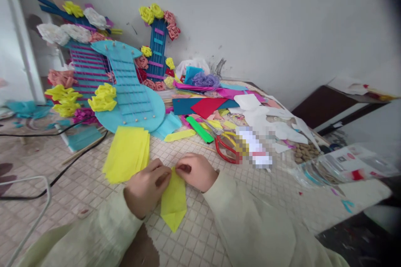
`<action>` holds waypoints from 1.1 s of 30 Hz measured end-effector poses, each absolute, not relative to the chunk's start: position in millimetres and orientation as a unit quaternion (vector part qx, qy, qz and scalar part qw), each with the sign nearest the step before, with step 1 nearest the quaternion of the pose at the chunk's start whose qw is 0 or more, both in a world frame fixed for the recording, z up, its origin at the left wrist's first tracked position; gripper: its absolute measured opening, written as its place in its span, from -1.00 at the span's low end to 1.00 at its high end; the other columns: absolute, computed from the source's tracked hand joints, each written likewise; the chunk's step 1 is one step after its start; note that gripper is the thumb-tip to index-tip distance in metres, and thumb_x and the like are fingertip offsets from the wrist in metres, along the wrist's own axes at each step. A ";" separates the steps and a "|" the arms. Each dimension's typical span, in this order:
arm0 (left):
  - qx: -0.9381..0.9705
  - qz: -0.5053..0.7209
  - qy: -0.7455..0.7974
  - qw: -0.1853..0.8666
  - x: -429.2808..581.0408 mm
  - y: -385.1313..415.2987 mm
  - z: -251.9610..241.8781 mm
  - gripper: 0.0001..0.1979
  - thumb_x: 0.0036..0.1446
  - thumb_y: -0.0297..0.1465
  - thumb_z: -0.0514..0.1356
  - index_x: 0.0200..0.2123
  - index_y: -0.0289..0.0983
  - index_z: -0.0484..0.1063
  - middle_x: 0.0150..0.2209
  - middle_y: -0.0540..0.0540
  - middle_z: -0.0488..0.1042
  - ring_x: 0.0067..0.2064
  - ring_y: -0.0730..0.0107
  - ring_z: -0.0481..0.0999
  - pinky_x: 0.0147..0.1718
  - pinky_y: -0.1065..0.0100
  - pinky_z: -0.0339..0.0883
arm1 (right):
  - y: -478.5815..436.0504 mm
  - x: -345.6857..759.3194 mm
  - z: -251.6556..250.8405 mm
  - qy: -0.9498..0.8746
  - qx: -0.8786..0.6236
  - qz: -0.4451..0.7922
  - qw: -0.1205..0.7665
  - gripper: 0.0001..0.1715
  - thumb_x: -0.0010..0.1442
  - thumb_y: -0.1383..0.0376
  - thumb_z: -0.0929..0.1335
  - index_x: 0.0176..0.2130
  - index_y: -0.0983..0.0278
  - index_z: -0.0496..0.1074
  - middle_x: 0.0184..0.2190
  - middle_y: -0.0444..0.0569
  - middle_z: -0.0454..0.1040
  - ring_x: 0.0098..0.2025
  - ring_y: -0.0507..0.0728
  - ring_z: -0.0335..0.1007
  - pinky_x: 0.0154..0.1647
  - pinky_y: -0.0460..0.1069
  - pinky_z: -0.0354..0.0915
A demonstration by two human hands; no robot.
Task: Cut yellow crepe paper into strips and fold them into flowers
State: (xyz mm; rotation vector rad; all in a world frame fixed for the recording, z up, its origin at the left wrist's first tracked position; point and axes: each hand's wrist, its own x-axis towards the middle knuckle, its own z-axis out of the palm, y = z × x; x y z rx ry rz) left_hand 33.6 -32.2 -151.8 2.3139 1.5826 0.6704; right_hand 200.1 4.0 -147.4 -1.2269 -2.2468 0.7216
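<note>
Between my two hands is a folded sheet of yellow tissue paper (173, 204), with its pointed end toward me. My left hand (150, 185) pinches its upper left edge with thumb and fingers. On the other side my right hand (196, 171) pinches the upper right edge, the fingertips of both hands close together. A stack of yellow tissue paper sheets (127, 154) lies just beyond my left hand. Past my right hand are red-and-yellow-handled scissors (227, 150) and a green utility knife (199, 129).
A light-blue guitar-shaped craft (131, 87) with strings leans at the left, among paper flowers (103, 98). White paper scraps (282, 129), purple yarn (205, 80) and a clear plastic container (332, 167) lie toward the right. A black cable (67, 167) crosses the table's left side.
</note>
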 end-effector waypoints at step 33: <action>0.907 0.234 0.340 -0.080 20.9 -42.0 -146.2 -0.62 0.21 -0.50 -0.15 -0.24 -0.41 0.47 -0.20 -0.18 0.54 -0.23 0.24 0.50 -0.28 0.23 0.43 | 3.6 199.7 -145.8 -0.815 -0.459 0.274 0.224 -0.90 -0.01 0.43 0.35 -0.42 0.29 0.49 -0.49 -0.11 0.42 -0.46 -0.01 0.27 -0.42 -0.13 0.18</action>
